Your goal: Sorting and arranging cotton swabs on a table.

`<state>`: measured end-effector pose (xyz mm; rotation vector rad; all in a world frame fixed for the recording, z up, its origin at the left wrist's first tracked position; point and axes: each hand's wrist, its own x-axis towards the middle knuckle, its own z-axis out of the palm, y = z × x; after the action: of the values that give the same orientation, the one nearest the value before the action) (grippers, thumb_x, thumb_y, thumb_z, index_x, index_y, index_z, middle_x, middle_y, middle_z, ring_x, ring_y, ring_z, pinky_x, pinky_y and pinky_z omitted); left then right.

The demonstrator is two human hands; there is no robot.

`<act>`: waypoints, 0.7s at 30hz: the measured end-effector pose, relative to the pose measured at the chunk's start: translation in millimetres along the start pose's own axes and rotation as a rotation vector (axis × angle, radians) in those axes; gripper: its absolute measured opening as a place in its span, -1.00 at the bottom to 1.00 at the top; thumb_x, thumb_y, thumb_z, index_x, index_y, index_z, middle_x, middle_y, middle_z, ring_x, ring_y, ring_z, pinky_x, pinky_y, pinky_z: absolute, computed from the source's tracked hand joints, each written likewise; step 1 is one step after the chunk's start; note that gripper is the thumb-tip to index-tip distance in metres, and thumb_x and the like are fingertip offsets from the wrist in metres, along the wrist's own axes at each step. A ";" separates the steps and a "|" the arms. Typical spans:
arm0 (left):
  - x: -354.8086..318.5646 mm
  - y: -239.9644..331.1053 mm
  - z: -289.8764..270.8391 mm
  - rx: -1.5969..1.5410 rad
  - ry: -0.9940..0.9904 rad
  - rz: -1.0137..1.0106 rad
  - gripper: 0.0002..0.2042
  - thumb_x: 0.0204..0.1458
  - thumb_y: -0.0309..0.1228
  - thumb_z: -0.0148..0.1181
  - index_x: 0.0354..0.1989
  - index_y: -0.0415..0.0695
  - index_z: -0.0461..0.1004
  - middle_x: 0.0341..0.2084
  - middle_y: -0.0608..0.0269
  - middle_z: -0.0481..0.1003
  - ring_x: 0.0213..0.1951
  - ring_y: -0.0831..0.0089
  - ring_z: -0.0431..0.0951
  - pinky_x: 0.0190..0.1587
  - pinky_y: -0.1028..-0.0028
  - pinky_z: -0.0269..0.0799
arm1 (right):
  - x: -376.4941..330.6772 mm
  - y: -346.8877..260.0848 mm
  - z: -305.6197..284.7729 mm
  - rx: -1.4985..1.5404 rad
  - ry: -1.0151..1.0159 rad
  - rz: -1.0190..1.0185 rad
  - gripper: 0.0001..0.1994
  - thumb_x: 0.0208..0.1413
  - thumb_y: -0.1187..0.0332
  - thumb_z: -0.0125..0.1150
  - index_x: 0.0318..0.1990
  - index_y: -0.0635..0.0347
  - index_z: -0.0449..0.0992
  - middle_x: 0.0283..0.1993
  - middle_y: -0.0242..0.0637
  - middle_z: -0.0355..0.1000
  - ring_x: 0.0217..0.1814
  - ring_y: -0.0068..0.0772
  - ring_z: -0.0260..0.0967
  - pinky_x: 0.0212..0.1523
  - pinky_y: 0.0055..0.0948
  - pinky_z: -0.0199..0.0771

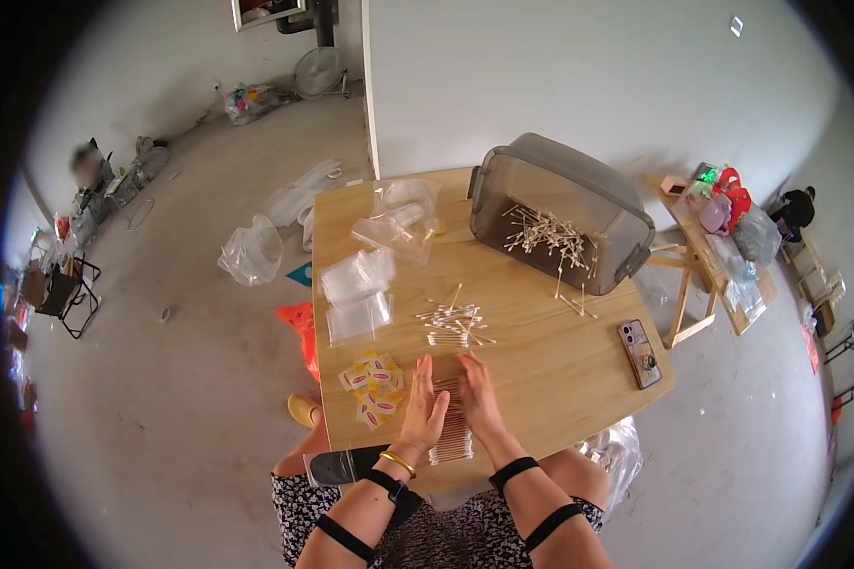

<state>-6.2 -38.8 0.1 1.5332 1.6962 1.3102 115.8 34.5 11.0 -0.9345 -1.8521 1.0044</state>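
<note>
My left hand [424, 414] and my right hand [479, 398] stand on edge on the wooden table, fingers stretched out and palms facing each other. Between them lies a neat row of cotton swabs [454, 444], side by side near the table's front edge; both hands flank it, partly hiding its upper end. Just beyond my fingertips is a loose, scattered pile of cotton swabs [455, 322]. Small yellow-and-white paper labels [374, 387] lie heaped left of my left hand. Neither hand grips anything that I can see.
On the table [531, 379], a grey translucent bin [626, 213] lies on its side, swabs [550, 232] spilling from it. Clear plastic bags [359, 275] are stacked at the left. A phone [640, 354] sits at the right edge. Another wooden table [712, 256] stands behind right.
</note>
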 end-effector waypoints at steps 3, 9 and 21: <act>4.0 -5.0 7.8 -0.120 0.008 -0.036 -0.23 0.34 -0.03 -0.14 0.53 -0.31 -0.18 0.52 -0.20 -0.11 0.54 -0.14 -0.17 0.54 0.11 -0.30 | 2.2 2.4 26.1 -0.018 -0.141 -0.077 -0.49 0.17 0.58 0.06 0.32 0.28 0.31 0.36 0.09 0.25 0.50 0.19 0.09 0.45 -0.14 0.19; -0.7 17.9 -13.1 -0.160 0.049 -0.086 -0.22 0.35 0.02 -0.18 0.53 -0.32 -0.18 0.54 -0.19 -0.16 0.55 -0.11 -0.24 0.55 0.11 -0.33 | -12.4 -5.0 -31.6 0.078 0.033 0.151 -0.57 0.27 0.53 -0.03 0.30 0.25 0.36 0.39 0.08 0.21 0.55 0.11 0.03 0.47 -0.07 0.16; -28.7 31.5 16.8 0.879 -0.248 0.093 -0.04 0.26 0.29 -0.22 0.50 -0.41 -0.10 0.54 -0.17 -0.15 0.56 0.00 -0.24 0.55 0.00 -0.40 | -79.1 -1.0 -41.1 -0.902 -0.011 0.223 -0.26 0.30 0.06 0.00 0.49 0.37 0.04 0.61 0.05 -0.12 0.69 0.00 -0.31 0.62 0.03 -0.38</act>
<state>29.6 -63.6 14.3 2.1366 2.1700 0.3403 183.5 -22.8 2.6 -1.6753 -2.2678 0.2360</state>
